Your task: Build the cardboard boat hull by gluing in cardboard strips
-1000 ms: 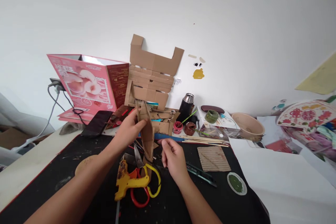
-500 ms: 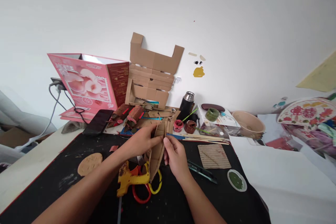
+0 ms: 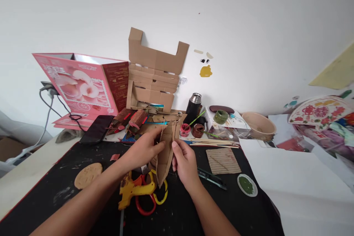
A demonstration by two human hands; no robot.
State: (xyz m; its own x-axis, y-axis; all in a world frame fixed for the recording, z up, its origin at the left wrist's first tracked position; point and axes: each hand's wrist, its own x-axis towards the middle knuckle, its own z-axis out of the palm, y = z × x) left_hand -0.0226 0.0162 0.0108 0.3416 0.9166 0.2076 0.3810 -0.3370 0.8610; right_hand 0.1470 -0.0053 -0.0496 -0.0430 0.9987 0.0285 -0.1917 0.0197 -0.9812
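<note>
Between my hands is a folded piece of brown cardboard (image 3: 163,160), held upright and narrowing to a point at its lower end. My left hand (image 3: 148,147) grips its left side, the thumb pressing on the inner face and the other fingers partly hidden behind. On the right edge, my right hand (image 3: 184,160) pinches the cardboard between thumb and fingers. Beneath it on the black mat (image 3: 91,212) lie a yellow glue gun (image 3: 132,190) and scissors with red and yellow handles (image 3: 145,212). A dark green utility knife (image 3: 212,179) rests right of my right hand.
A corrugated cardboard square (image 3: 223,161), a lid of green paint (image 3: 247,185) and a round tan disc (image 3: 88,176) lie on the mat. Behind stand paint jars (image 3: 198,130), a black thermos (image 3: 193,107), a pink box (image 3: 80,84) and an opened cardboard box (image 3: 155,81). Wooden sticks (image 3: 214,142) lie nearby.
The cardboard piece has turned so that more of its inner face shows toward me. Both hands keep their hold on it. The whole view has shifted slightly.
</note>
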